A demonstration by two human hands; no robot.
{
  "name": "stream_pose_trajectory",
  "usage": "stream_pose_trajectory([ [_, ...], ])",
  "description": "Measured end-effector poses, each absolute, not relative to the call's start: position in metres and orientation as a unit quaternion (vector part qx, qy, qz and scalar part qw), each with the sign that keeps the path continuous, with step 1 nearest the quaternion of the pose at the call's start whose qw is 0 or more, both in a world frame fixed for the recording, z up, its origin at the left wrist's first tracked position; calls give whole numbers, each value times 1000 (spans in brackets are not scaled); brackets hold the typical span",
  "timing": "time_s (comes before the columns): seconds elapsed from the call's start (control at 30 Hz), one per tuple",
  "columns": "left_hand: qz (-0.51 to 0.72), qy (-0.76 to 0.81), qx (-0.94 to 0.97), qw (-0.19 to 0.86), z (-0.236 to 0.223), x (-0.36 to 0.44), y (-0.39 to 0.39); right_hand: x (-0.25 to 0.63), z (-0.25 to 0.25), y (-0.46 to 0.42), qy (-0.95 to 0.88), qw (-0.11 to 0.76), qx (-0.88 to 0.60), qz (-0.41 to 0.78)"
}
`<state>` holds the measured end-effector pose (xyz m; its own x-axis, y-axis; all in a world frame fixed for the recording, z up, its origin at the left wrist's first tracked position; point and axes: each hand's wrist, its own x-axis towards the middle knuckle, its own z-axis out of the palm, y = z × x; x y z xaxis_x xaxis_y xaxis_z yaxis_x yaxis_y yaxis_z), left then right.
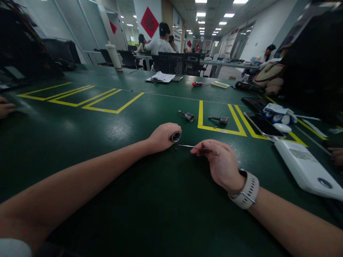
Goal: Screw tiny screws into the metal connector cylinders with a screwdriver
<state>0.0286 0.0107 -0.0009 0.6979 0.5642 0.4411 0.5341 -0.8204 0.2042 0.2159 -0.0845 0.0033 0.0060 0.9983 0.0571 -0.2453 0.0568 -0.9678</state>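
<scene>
My left hand (164, 137) is closed around what looks like a metal hole saw (175, 137), its round open end turned towards me. My right hand (218, 162) wears a pale watch and pinches a thin metal tool (187, 145). That tool points left, its tip just short of my left hand; its other end is hidden by my fingers. On the green table just below the tip lies a tiny ring-like part (176, 149). Beyond my hands lie two shanked hole saws, one (189, 116) left of a yellow-taped box and another (223, 120) inside it.
Yellow tape (200, 114) marks several boxes on the table (128, 214). To the right are a phone (264, 124), blue-white gloves (278, 112) and a white device (308, 167). Farther back lie a red screwdriver (197, 84), a clipboard (160, 77) and a cup (114, 57). Another person's hand (5, 107) shows left.
</scene>
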Motion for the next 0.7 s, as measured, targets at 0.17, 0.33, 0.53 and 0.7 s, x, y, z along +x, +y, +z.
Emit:
stream_pose_trajectory([
  [0.17,251,291,923,35,0,29,10,216,2,-84,-504,517,-442,533],
  [0.33,235,283,929,44,0,29,10,217,1,-85,-519,544,-423,505],
  [0.53,225,289,930,37,1,29,10,217,2,-89,-567,565,-398,448],
  [0.7,222,272,936,21,2,30,9,214,8,-91,-630,481,-453,407],
])
